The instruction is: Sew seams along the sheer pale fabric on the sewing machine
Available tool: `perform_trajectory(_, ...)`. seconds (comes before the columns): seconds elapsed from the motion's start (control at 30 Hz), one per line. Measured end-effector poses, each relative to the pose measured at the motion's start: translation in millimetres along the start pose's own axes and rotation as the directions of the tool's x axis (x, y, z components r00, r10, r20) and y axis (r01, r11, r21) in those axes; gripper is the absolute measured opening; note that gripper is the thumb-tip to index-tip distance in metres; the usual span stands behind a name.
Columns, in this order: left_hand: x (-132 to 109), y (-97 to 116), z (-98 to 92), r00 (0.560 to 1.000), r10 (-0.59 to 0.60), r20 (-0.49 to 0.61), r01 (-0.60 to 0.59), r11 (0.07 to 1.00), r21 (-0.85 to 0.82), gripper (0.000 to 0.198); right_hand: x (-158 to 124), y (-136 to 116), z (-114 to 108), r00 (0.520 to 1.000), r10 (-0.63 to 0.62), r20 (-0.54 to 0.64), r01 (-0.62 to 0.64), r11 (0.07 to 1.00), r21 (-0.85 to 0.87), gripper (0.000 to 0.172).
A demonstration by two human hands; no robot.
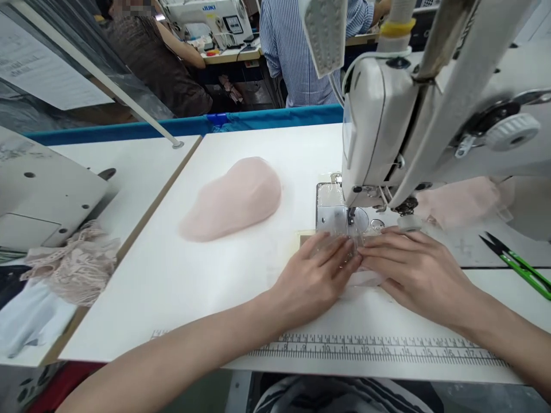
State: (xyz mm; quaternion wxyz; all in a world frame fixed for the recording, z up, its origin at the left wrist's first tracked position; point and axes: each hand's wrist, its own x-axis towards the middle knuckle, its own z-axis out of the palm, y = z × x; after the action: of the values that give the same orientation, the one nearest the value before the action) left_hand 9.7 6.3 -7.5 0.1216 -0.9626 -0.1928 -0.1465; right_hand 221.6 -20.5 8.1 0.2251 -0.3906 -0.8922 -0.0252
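My left hand (312, 280) lies with its fingers stretched out on the sewing machine bed, just in front of the presser foot (351, 218). Facing it from the other side, my right hand (417, 269) has its fingers extended toward the needle area, with the thumb lower down. Between and beneath both hands is a thin, sheer pale-pink piece of fabric (365, 279), mostly covered by the fingers. The white sewing machine head (374, 126) stands directly above. Whether any fabric is pinched under the fingertips is hidden.
Left of the machine lies a pale-pink fabric piece (241, 198). More pink fabric (458, 202) rests behind my right hand, near green thread snips (519, 267). A printed ruler (370, 350) runs along the front edge. Bundled strips (81, 267) sit far left; two people work beyond.
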Motion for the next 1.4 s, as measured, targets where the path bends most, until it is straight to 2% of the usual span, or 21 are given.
perform_trajectory(0.23, -3, -3, 5.2, 1.0, -0.017, -0.006, 0.017, 1.0, -0.023, 0.031, -1, 1, 3, 1.0, -0.007, 0.001, 0.007, 1.0, -0.011, 0.024)
perform_trajectory(0.53, 3, -12, 10.2, 0.998, -0.059, 0.006, 0.059, 0.997, -0.057, 0.036, 3, 5, 9, 0.998, 0.001, -0.055, -0.006, 0.995, -0.1, 0.026)
perform_trajectory(0.8, 11, -26, 17.3, 0.997, -0.075, 0.014, 0.076, 0.995, -0.066, 0.038, 6, 18, 18, 0.999, -0.002, -0.051, -0.005, 0.992, -0.122, 0.026)
perform_trajectory(0.97, 14, -32, 22.9, 0.995, -0.099, 0.009, 0.099, 0.993, -0.07, 0.04, 9, 22, 21, 0.996, 0.003, -0.086, -0.02, 0.979, -0.203, 0.024)
perform_trajectory(1.2, 15, -35, 16.1, 0.982, -0.184, -0.044, 0.163, 0.942, -0.293, 0.026, 6, 19, 16, 0.989, -0.082, -0.125, 0.058, 0.98, -0.189, 0.016)
perform_trajectory(1.3, 13, -34, 12.3, 0.99, -0.137, -0.038, 0.119, 0.941, -0.316, 0.024, 3, 18, 14, 0.988, -0.091, -0.127, 0.073, 0.987, -0.141, 0.014)
perform_trajectory(1.4, 8, -28, 8.7, 0.997, -0.059, -0.056, 0.046, 0.976, -0.214, 0.025, 1, 16, 12, 0.988, -0.112, -0.102, 0.1, 0.988, -0.117, 0.015)
